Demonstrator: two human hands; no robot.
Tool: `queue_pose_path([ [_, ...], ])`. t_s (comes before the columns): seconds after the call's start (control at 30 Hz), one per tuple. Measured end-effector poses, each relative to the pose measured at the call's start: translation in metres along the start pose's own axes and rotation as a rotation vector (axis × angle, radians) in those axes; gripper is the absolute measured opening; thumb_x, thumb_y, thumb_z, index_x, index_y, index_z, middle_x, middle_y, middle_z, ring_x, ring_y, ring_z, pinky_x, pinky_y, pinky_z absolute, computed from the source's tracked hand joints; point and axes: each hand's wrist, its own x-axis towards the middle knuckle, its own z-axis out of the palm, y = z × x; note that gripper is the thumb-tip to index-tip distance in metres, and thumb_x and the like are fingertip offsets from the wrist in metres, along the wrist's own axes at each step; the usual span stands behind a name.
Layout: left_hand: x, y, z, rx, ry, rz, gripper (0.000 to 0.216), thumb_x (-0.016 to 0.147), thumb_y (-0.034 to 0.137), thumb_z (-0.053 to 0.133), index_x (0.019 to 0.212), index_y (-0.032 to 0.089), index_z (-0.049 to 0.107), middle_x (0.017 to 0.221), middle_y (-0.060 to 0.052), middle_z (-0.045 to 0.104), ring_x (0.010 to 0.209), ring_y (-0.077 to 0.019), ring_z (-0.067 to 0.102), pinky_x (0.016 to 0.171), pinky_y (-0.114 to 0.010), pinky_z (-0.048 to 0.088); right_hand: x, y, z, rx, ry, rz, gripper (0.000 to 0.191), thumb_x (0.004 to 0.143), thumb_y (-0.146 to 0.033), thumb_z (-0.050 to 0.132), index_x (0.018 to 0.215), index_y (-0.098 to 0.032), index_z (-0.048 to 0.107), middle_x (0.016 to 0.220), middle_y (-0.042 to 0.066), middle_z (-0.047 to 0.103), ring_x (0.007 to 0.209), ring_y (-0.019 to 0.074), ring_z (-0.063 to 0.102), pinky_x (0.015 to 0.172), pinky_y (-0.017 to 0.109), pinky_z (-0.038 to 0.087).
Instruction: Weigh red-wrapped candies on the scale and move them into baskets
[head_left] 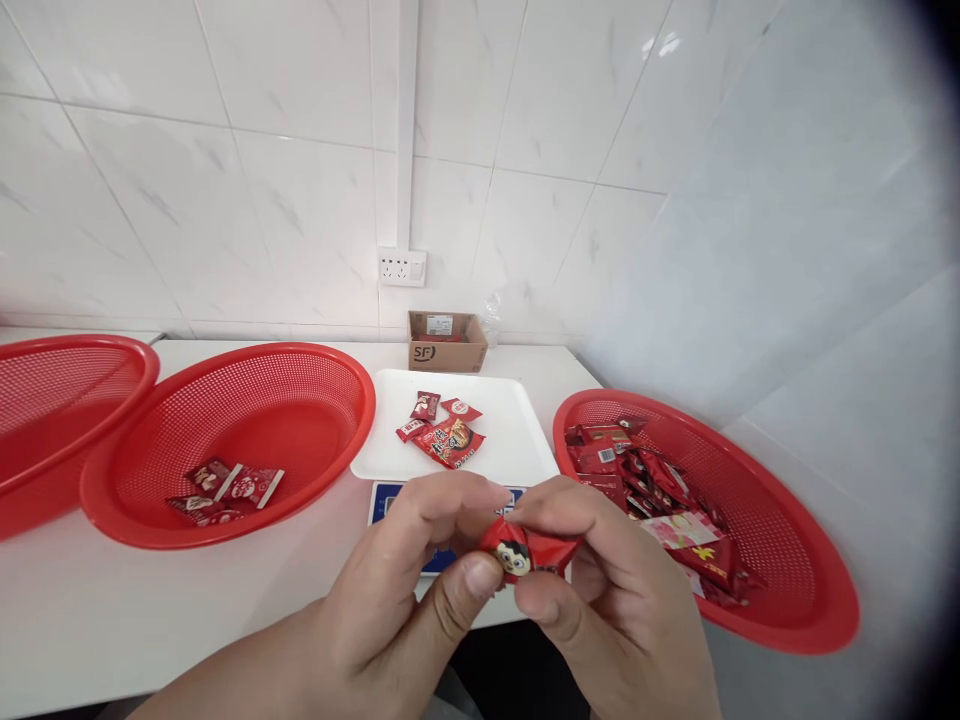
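Both my hands pinch one small red snack packet [525,553] with a cartoon face, held just above the table's front edge. My left hand [397,600] grips its left end between thumb and fingers. My right hand [615,590] grips its right end. Behind the packet stands a scale with a white tray [510,450], and several red packets [444,432] lie on that tray. The scale's blue front is mostly hidden by my fingers.
A red mesh basket [795,620] on the right holds several red packets. A middle red basket [300,400] holds a few packets [225,490]. Another red basket [67,400] sits far left. A small cardboard box [446,342] stands by the tiled wall, below a socket [402,267].
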Motion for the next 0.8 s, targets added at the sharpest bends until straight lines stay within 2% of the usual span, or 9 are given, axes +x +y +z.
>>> queue_pose_path([
  [0.17,0.002,0.000,-0.001,0.038,0.015,0.025,0.034,0.094,0.016,0.038,0.123,0.033,0.037,0.100,-0.001,0.060,0.087,-0.0092,0.057,0.074,-0.018,0.047,0.002,-0.002,0.003,-0.101,0.000,-0.065,0.014,0.088,-0.039,0.049,0.094,-0.026,0.052,0.074,-0.002,0.059,0.065,0.0115,0.055,0.054,0.022,0.043],
  [0.33,0.003,-0.003,-0.002,0.060,0.076,0.036,0.034,0.092,0.015,0.041,0.122,0.032,0.043,0.099,-0.001,0.061,0.088,-0.0103,0.059,0.077,-0.020,0.048,0.003,0.003,0.010,-0.074,0.054,-0.111,0.012,0.088,-0.035,0.051,0.094,-0.025,0.052,0.076,-0.002,0.060,0.069,0.0111,0.057,0.060,0.022,0.046],
  [0.5,0.001,-0.011,-0.005,0.024,0.082,-0.053,0.036,0.093,0.016,0.037,0.123,0.033,0.047,0.105,-0.001,0.063,0.093,-0.0110,0.060,0.079,-0.019,0.049,0.007,0.015,0.016,-0.036,0.030,-0.009,0.016,0.083,-0.038,0.058,0.089,-0.024,0.054,0.072,-0.004,0.060,0.061,0.0101,0.055,0.055,0.021,0.044],
  [0.57,-0.003,-0.017,-0.009,0.040,0.120,-0.113,0.031,0.093,0.018,0.039,0.118,0.031,0.052,0.101,-0.001,0.063,0.087,-0.0106,0.060,0.075,-0.019,0.050,0.009,0.020,0.018,-0.057,-0.034,0.021,0.018,0.084,-0.041,0.056,0.089,-0.024,0.056,0.072,-0.003,0.061,0.062,0.0109,0.056,0.056,0.022,0.044],
  [0.7,-0.020,-0.035,-0.036,0.220,0.309,-0.249,0.019,0.091,0.028,0.044,0.107,0.025,0.054,0.085,0.000,0.063,0.069,-0.0105,0.059,0.063,-0.021,0.050,0.005,0.036,0.019,-0.130,-0.091,0.085,0.018,0.088,-0.036,0.049,0.093,-0.023,0.060,0.074,-0.001,0.064,0.065,0.0116,0.058,0.056,0.021,0.045],
  [0.77,-0.032,-0.045,-0.060,0.465,0.405,-0.335,0.022,0.090,0.034,0.044,0.108,0.024,0.052,0.083,-0.001,0.063,0.072,-0.0141,0.060,0.065,-0.025,0.050,0.000,0.046,0.018,-0.194,-0.069,0.149,0.017,0.087,-0.035,0.050,0.092,-0.022,0.061,0.070,-0.001,0.063,0.060,0.0116,0.057,0.053,0.021,0.046],
  [0.8,-0.039,-0.050,-0.074,0.631,0.423,-0.396,0.025,0.089,0.036,0.045,0.110,0.024,0.051,0.088,-0.003,0.065,0.078,-0.0170,0.061,0.069,-0.028,0.049,-0.004,0.052,0.017,-0.221,-0.064,0.184,0.018,0.087,-0.035,0.050,0.090,-0.022,0.061,0.069,-0.001,0.063,0.058,0.0116,0.056,0.052,0.021,0.046],
])
